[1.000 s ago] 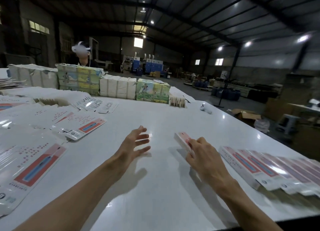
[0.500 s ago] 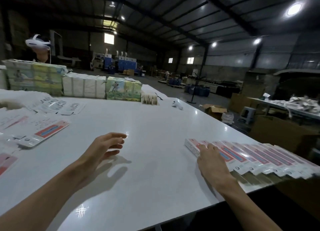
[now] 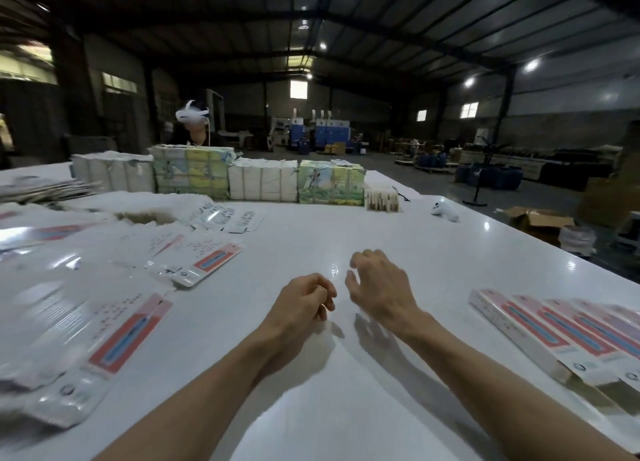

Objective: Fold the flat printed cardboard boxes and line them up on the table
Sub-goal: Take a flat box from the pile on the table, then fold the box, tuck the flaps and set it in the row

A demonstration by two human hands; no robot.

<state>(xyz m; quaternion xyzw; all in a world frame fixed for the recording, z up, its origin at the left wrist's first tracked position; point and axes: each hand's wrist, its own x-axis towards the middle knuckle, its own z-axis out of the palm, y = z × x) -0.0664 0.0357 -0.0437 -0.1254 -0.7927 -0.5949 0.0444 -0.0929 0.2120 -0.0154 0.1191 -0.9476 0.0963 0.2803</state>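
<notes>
Both forearms reach forward from the bottom edge over the white counter (image 3: pixel 381 239), and the hands meet near its middle, close together but not touching. The left hand (image 3: pixel 301 305) is clenched loosely, back up, its fingers curled in towards the thumb with nothing in them. The right hand (image 3: pixel 379 287) hovers just beside it and a little farther out, released, palm down, its fingers bent and slightly spread like a claw, grasping nothing. Their shadows fall on the counter below the wrists.

The folded boxes (image 3: pixel 540 336) lie in an overlapping row at the right edge of the counter, well apart from both hands, red-and-blue printed faces up. The flat boxes (image 3: pixel 114 336) are spread in loose, blurred piles across the left side, and one flat box (image 3: pixel 207 263) lies nearest the hands.

Along the far edge stand bundled stacks (image 3: pixel 263 180), some white and some printed green and yellow. A small white controller (image 3: pixel 445 211) lies by the far right corner. Behind the stacks is a person (image 3: pixel 194 125) wearing a white headset.
</notes>
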